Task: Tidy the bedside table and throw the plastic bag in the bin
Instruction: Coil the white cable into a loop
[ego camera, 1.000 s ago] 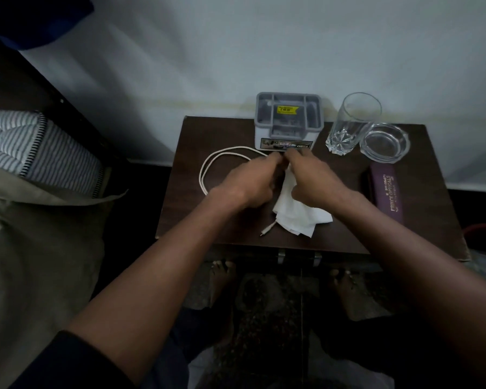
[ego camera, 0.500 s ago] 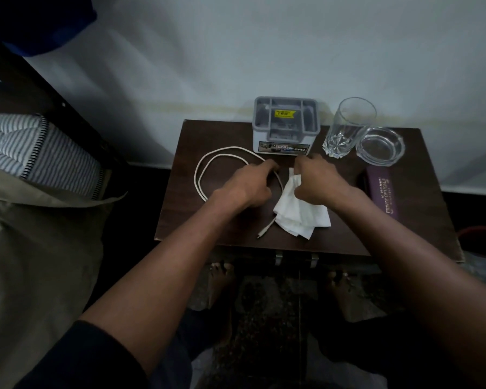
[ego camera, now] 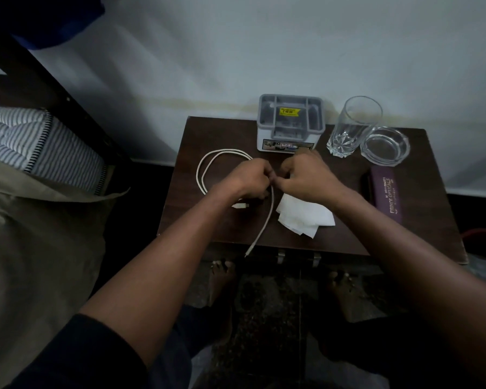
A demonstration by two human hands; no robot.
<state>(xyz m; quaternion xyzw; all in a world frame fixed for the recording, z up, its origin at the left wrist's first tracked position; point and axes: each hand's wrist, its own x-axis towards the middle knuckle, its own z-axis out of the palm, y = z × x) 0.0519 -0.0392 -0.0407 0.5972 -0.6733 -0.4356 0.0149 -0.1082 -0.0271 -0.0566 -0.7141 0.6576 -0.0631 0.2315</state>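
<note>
A dark wooden bedside table (ego camera: 225,130) stands against the white wall. A white cable (ego camera: 208,164) loops on its left half. My left hand (ego camera: 247,178) and my right hand (ego camera: 306,175) meet at the table's middle, both pinching the cable. One cable end hangs down past the front edge, and a plug lies under my left wrist. White crumpled tissue (ego camera: 303,217) lies partly under my right hand. No plastic bag is visible.
A grey organiser box (ego camera: 291,122) stands at the back, with a drinking glass (ego camera: 351,127) and a glass ashtray (ego camera: 385,147) to its right. A purple spectacle case (ego camera: 387,195) lies at the right. The bed (ego camera: 40,169) is on the left.
Both hands have lifted part of the cable and pulled it toward me. Its free end now hangs past the front edge, and a plug end shows below my left hand.
</note>
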